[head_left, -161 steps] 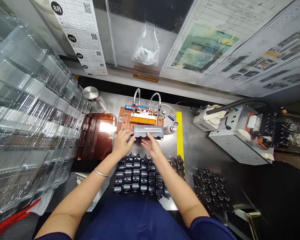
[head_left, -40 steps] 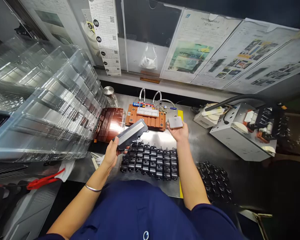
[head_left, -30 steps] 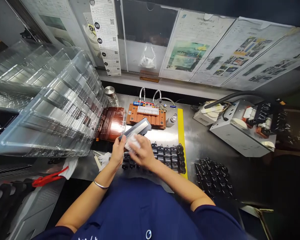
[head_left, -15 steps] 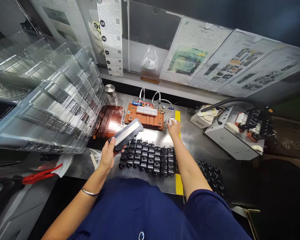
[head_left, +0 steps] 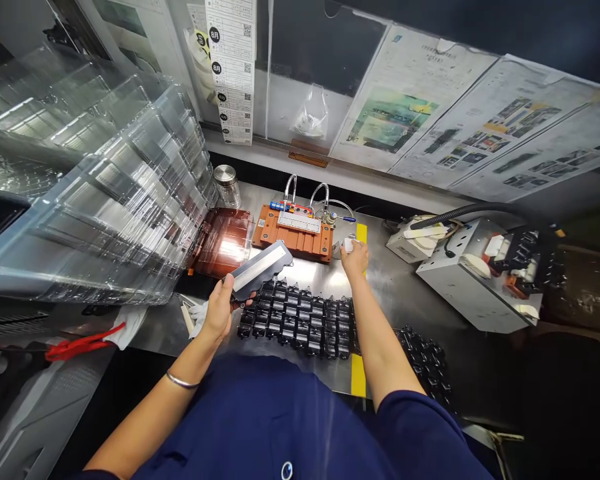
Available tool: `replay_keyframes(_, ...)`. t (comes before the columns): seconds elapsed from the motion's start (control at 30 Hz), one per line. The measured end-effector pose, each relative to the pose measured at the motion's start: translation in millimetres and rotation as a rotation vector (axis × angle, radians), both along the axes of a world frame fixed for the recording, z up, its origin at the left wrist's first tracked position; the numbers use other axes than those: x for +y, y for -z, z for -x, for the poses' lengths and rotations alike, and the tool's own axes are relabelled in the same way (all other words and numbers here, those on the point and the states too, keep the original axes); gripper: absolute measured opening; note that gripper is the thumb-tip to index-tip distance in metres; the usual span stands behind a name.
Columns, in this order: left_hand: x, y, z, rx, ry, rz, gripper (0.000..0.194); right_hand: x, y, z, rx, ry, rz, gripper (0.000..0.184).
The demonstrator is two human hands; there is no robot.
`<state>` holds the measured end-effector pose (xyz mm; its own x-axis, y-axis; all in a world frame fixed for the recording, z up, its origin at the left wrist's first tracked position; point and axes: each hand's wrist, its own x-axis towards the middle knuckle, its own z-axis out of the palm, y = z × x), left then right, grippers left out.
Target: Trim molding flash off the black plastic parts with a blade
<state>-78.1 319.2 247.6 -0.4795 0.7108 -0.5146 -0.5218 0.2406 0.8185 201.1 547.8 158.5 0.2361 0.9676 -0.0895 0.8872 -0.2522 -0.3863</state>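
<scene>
My left hand (head_left: 219, 310) grips one end of a black plastic housing (head_left: 266, 268) with a pale strip along its upper face. The housing is tilted, its far end raised to the right above the bench. My right hand (head_left: 356, 260) reaches forward with fingers closed round a small white object (head_left: 349, 244), whose kind I cannot make out because the fingers cover much of it. Left of that hand stands an orange fixture (head_left: 300, 245) with a white perforated plate and metal toggle handles. Rows of similar black parts (head_left: 300, 320) lie between my arms.
Stacked clear plastic trays (head_left: 125, 180) rise on the left. Beside them are a lidded glass jar (head_left: 228, 190) and a reddish-brown translucent sheet (head_left: 225, 241). At right stands a grey machine box (head_left: 460, 287), near more black parts (head_left: 425, 367). Yellow tape (head_left: 359, 377) crosses the metal bench.
The camera view has shifted slightly. Both hands keep nearly the same positions, the left still holding the black housing and the right still at the small white object.
</scene>
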Motion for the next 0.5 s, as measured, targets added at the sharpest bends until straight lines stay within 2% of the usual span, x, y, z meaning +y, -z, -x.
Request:
replay_keyframes(0.17,-0.3,2.0,1.8,-0.011,0.026,-0.027,0.062,-4.9,0.3,2.8,0.153,0.034,-0.024,0.044)
replay_keyframes(0.27,-0.2,1.5,3.3,-0.008,0.016,-0.039,0.061,-5.7,-5.3,3.5,0.298,0.07,-0.034,0.043)
replay_keyframes(0.4,0.6,0.4,4.1,0.009,0.017,-0.033,0.064,-4.2,-27.1,6.5,0.598,0.073,0.014,0.039)
replay_keyframes(0.5,1.0,0.7,4.4,0.008,0.009,-0.019,0.064,-11.3,-47.8,15.0,0.863,-0.025,0.101,0.047)
